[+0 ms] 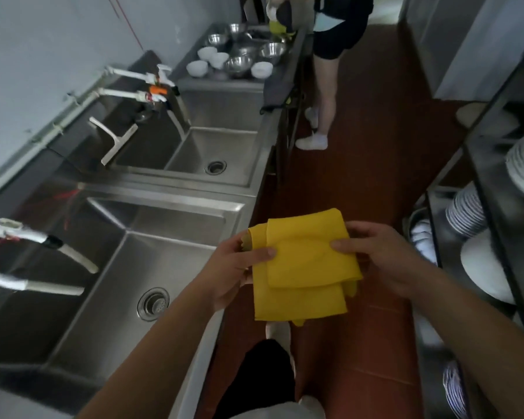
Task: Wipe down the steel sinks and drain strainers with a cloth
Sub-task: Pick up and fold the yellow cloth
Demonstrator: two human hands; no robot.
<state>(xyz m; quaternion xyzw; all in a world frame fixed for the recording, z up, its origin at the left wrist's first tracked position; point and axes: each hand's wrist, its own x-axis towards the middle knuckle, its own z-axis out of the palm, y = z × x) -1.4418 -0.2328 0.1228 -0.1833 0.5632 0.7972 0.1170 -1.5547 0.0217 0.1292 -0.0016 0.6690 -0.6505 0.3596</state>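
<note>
Now we fold the yellow cloth (303, 261), pinched by our left hand (236, 267) and right hand (381, 261), just right of the near sink (127, 252); next, probably wiping its strainer (152, 303).

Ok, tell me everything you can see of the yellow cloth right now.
The yellow cloth is plain, bright yellow and soft-looking, folded into several overlapping layers with loose edges hanging at the bottom. It is held in the air over the red floor, just right of the near sink's front edge, touching no sink. The left hand grips its left side, thumb on top; the right hand pinches its right edge. No stains or wetness can be told.
</note>
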